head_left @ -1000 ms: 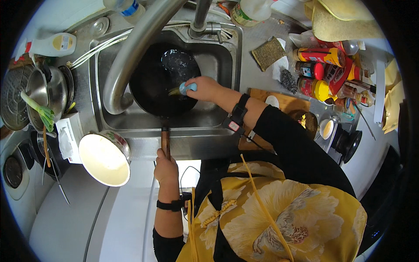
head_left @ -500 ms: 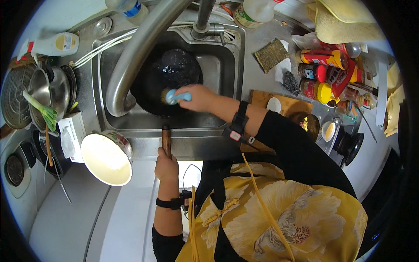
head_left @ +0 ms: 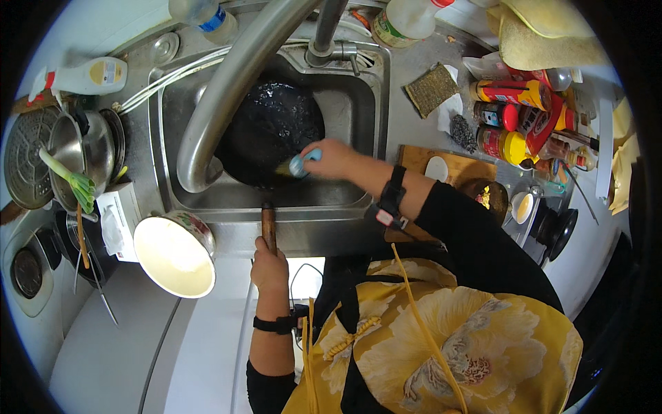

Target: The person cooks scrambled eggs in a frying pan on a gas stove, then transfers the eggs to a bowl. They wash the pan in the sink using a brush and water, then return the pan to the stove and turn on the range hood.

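A black wok (head_left: 249, 165) sits tilted in the steel sink (head_left: 346, 110), with dark, rippling water pooled in its far part. My left hand (head_left: 269, 268) is closed round the wok's wooden handle (head_left: 268, 225), which sticks out over the sink's near edge. In my right hand (head_left: 331, 160) is a light-blue-handled scrubbing brush (head_left: 298, 166), its pale bristles against the wok's near right inner wall. The bristles are partly blurred. The curved steel faucet (head_left: 207, 131) hides part of the wok's left side.
A cream enamel basin (head_left: 172, 255) stands at the sink's near left corner. Steel pots (head_left: 96, 141) and a spray bottle (head_left: 96, 74) are at the left. On the right lie a scouring pad (head_left: 432, 90), steel wool (head_left: 462, 131), several jars (head_left: 502, 143) and a wooden board (head_left: 414, 155).
My right hand has swept the brush rightward and slightly nearer along the wok's inside. The water is more stirred up. My left hand keeps its grip on the handle.
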`<move>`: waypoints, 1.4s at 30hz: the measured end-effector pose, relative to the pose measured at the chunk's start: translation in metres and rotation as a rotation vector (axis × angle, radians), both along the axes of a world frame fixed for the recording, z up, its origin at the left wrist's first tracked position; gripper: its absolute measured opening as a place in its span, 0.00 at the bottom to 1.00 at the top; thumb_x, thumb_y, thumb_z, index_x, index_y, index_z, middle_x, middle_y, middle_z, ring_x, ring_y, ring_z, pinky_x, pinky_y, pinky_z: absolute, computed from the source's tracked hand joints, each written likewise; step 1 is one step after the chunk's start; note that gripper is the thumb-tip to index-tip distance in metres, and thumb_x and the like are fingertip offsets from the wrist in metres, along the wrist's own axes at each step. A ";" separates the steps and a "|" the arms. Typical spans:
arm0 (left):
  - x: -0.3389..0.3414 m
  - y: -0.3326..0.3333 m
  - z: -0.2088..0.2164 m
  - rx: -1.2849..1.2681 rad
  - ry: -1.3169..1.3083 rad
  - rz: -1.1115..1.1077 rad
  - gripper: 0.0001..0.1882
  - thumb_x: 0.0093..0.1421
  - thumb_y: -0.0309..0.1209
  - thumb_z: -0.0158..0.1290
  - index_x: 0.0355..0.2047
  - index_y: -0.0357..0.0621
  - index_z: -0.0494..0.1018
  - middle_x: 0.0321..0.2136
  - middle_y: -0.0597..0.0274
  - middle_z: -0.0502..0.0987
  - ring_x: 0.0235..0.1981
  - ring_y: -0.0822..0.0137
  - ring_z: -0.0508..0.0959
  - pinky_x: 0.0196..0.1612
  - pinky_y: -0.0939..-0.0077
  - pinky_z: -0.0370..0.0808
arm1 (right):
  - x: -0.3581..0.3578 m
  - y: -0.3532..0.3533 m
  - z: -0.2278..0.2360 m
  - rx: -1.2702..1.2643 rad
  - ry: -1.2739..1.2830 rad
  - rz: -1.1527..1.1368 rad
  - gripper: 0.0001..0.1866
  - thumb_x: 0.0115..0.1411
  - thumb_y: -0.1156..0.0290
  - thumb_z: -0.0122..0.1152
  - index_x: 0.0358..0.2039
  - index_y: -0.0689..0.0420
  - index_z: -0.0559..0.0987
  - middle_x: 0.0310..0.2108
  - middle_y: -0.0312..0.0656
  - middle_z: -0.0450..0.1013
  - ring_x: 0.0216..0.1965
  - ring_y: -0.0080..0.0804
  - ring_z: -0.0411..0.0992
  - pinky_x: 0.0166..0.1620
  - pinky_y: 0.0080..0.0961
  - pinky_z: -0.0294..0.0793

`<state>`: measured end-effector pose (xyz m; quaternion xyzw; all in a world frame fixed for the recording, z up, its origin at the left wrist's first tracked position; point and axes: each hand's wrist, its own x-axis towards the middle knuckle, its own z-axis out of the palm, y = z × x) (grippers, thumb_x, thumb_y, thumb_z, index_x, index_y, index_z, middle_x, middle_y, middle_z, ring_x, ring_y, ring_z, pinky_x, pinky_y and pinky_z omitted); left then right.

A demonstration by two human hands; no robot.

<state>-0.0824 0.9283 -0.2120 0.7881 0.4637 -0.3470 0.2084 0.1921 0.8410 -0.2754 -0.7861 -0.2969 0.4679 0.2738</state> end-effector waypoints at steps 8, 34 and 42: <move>0.003 0.001 0.002 -0.001 0.025 -0.015 0.24 0.58 0.37 0.50 0.53 0.46 0.57 0.33 0.47 0.77 0.32 0.46 0.79 0.31 0.55 0.76 | -0.010 0.018 -0.009 0.376 0.071 -0.053 0.17 0.47 0.61 0.63 0.40 0.49 0.80 0.36 0.46 0.77 0.38 0.44 0.76 0.43 0.32 0.74; 0.010 0.004 -0.003 -0.134 -0.045 0.075 0.25 0.55 0.37 0.51 0.51 0.43 0.57 0.31 0.39 0.78 0.33 0.41 0.78 0.37 0.51 0.75 | 0.000 0.073 -0.071 0.449 -0.252 0.362 0.19 0.47 0.64 0.62 0.42 0.50 0.79 0.37 0.48 0.75 0.39 0.48 0.74 0.45 0.39 0.74; -0.002 -0.001 0.001 -0.193 -0.018 0.052 0.26 0.54 0.37 0.51 0.51 0.42 0.59 0.32 0.37 0.77 0.35 0.40 0.78 0.38 0.51 0.74 | -0.006 0.061 -0.057 0.560 -0.088 0.195 0.19 0.48 0.60 0.61 0.42 0.48 0.79 0.36 0.49 0.75 0.40 0.50 0.73 0.44 0.41 0.72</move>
